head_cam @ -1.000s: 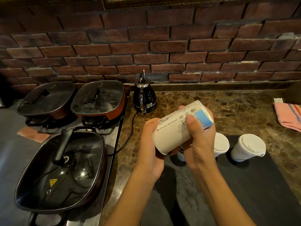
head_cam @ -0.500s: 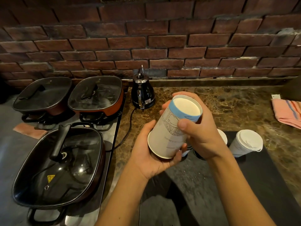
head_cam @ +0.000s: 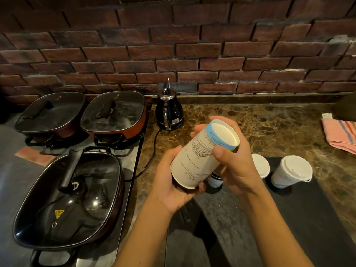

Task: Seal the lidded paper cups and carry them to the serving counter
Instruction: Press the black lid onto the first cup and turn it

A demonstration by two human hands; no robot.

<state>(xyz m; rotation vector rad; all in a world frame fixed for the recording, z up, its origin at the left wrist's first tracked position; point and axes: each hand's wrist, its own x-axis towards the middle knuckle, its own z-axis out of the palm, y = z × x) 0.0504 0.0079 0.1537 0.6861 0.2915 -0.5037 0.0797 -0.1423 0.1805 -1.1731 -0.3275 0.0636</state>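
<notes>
Paper cup (head_cam: 200,158) is getting held upside down over the counter's (head_cam: 269,122) front part, left hand (head_cam: 173,185) cupping the lid end, right hand (head_cam: 235,160) wrapping the base. Looks like a seal check to me. Two more cups (head_cam: 290,171) are sitting on the black mat's (head_cam: 308,218) back edge; next is probably flipping it upright beside them.

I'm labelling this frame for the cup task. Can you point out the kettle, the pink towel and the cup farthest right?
kettle (head_cam: 169,110), head view, on its black body.
pink towel (head_cam: 341,134), head view, on the folded cloth.
cup farthest right (head_cam: 295,167), head view, on its white lid.
</notes>
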